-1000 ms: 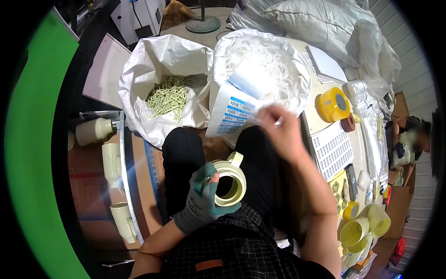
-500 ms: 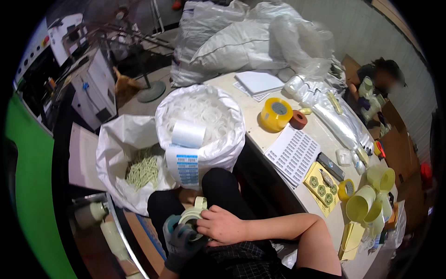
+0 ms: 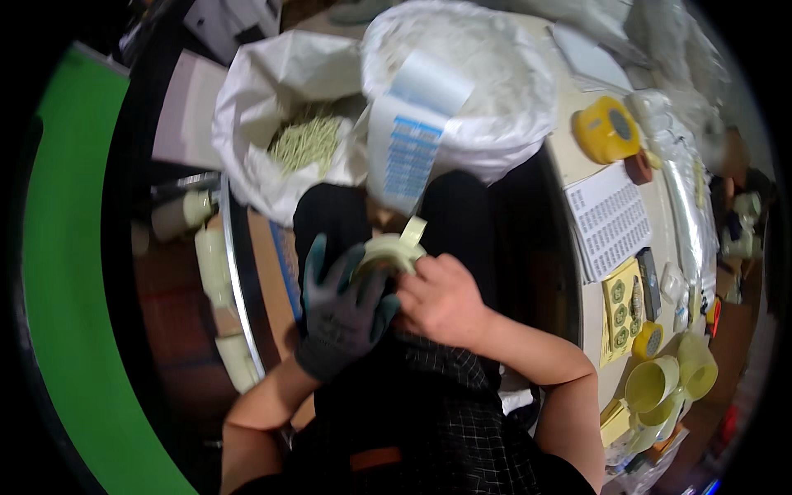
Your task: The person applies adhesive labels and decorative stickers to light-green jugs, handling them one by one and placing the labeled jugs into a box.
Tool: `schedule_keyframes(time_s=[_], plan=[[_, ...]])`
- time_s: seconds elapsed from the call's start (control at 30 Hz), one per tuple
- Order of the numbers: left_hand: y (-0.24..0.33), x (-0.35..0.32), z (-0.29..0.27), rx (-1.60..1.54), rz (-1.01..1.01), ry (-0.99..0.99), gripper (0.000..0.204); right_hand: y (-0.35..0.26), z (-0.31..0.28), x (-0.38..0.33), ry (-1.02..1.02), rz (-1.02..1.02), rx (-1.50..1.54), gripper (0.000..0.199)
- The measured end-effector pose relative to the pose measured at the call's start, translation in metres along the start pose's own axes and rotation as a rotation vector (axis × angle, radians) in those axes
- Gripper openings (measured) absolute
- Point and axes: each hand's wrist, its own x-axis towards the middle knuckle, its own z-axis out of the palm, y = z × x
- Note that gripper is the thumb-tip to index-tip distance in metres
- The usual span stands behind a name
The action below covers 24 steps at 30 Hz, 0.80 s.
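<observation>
Table (image 3: 565, 153) runs down the frame's right, tape (image 3: 609, 129) and sheets (image 3: 609, 214) likely set there for easy reach; two sacks (image 3: 503, 153) gape at upper centre, probably for dipping into. Labels (image 3: 408, 157) drape over the right one, perhaps to face you. At centre, your left hand (image 3: 340, 313) fans its fingers apart beside the jug (image 3: 381, 249); your right hand (image 3: 445, 297) curls at its right, grip too blurred to tell. The jug sits between both, handle (image 3: 412, 232) turned away, maybe to clear your palms

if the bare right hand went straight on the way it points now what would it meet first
The right hand would likely meet the pale green container first, which it seems to be touching; blur leaves the exact depth unclear.
</observation>
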Motion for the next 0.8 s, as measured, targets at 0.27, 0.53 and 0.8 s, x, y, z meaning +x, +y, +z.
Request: schedule_keyframes(time_s=[0.27,0.53,0.8], plan=[[0.014,0.036,-0.007,-0.061,0.002,-0.172,0.033,0.004,-0.002,-0.005,0.215,0.022,-0.173,0.024],[-0.015,0.082,-0.017,-0.085,0.334,-0.186,0.021,-0.008,0.027,-0.02,0.131,0.075,-0.101,0.037],[-0.016,0.09,-0.001,-0.055,0.575,-0.322,0.024,-0.011,0.018,-0.028,0.034,0.086,-0.105,0.035]])
